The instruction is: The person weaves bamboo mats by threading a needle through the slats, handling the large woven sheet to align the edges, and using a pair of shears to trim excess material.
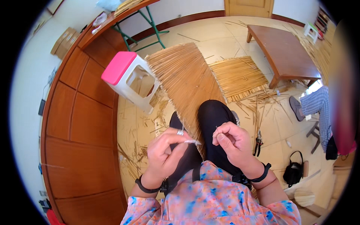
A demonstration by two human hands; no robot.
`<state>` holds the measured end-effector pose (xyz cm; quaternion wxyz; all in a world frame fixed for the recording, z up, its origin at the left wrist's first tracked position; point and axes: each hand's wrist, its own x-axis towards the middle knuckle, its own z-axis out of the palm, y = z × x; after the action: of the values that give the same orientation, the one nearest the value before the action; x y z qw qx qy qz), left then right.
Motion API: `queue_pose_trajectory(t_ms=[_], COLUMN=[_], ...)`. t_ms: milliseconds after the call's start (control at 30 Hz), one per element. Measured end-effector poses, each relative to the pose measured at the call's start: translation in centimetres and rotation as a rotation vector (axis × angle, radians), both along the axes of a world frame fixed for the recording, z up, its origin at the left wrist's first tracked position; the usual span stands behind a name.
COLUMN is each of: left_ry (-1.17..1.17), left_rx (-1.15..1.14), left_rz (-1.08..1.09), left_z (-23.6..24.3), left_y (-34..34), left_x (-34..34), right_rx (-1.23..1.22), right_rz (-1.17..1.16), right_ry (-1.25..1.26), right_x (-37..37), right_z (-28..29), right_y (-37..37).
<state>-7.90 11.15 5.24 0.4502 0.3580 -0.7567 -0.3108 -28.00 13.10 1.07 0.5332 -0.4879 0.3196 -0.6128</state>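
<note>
A long woven straw mat point(187, 77) slopes from between my knees out toward the floor ahead, its edges frayed. Above its near end, my left hand point(164, 153) is closed in a pinch, with a ring on one finger. A thin whitish strand point(193, 142), like thread or a plastic strip, sticks out from its fingertips. To the right, over my thigh, my right hand point(233, 145) has its thumb and fingers pressed together. Whatever it holds is too small to make out. The two hands are apart.
A second straw mat point(240, 78) lies on the floor among loose stalks. A pink-topped white stool point(122, 67) stands left, beside wooden cabinets point(90, 116). Pliers-like cutters point(258, 144) and a black bag point(293, 171) lie right. Beyond are a low wooden table point(281, 48) and another person's leg point(315, 103).
</note>
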Motion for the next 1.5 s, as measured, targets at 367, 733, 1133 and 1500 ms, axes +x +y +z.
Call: queue_pose_trajectory(t_ms=[367,733,1133,1500], left_ry=[0.185,0.169,0.084,0.545], left_rx=[0.230,0.278,-0.486,-0.324], left_rz=[0.005,0.006,-0.260,0.050], left_z=[-0.3,-2.0,-3.0,-5.0], left_y=[0.6,-0.3,1.1,0.9], left_x=[0.4,-0.3,0.8,6.1], right_rx=[-0.095,0.004,-0.003,-0.196], right_rz=[-0.072,-0.082,0.086,0.127], right_ry=[0.270,0.233,0.233,0.623], right_x=[3.1,2.6,3.7,7.6], right_z=[-0.1,-2.3,-1.8,0.0], right_y=[0.6,0.2,1.3,0.2])
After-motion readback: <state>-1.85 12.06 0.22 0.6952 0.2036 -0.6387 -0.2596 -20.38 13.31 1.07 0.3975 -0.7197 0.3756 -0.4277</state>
